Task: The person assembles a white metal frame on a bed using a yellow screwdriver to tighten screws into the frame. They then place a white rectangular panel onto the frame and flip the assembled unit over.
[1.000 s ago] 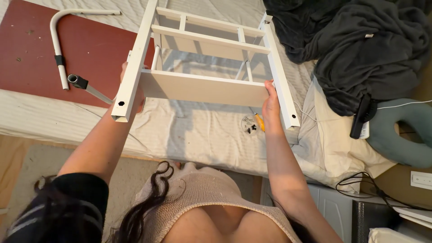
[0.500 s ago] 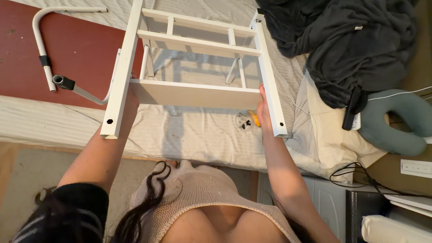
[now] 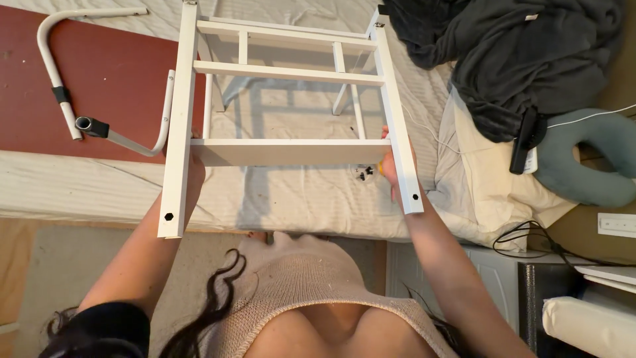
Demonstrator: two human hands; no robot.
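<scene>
A white wooden furniture frame [image 3: 289, 74] with two long side rails and several cross slats is held up over a bed. My left hand [image 3: 196, 174] grips the left rail from behind, near the flat lower panel [image 3: 285, 152]; most of that hand is hidden by the rail. My right hand [image 3: 389, 167] grips the right rail [image 3: 397, 113] beside the same panel. A few small dark screws [image 3: 363, 173] lie on the sheet just under the panel, next to my right hand.
A dark red board [image 3: 106, 79] lies on the bed at the left with bent white metal tubes [image 3: 59, 66] on it. Dark grey clothing [image 3: 510, 53] is heaped at the upper right, with a teal neck pillow [image 3: 589, 159], cables [image 3: 530, 238] and white furniture [image 3: 490, 278] beside it.
The frame has swung up and toward me and now fills more of the view. Both hands keep their hold on the rails.
</scene>
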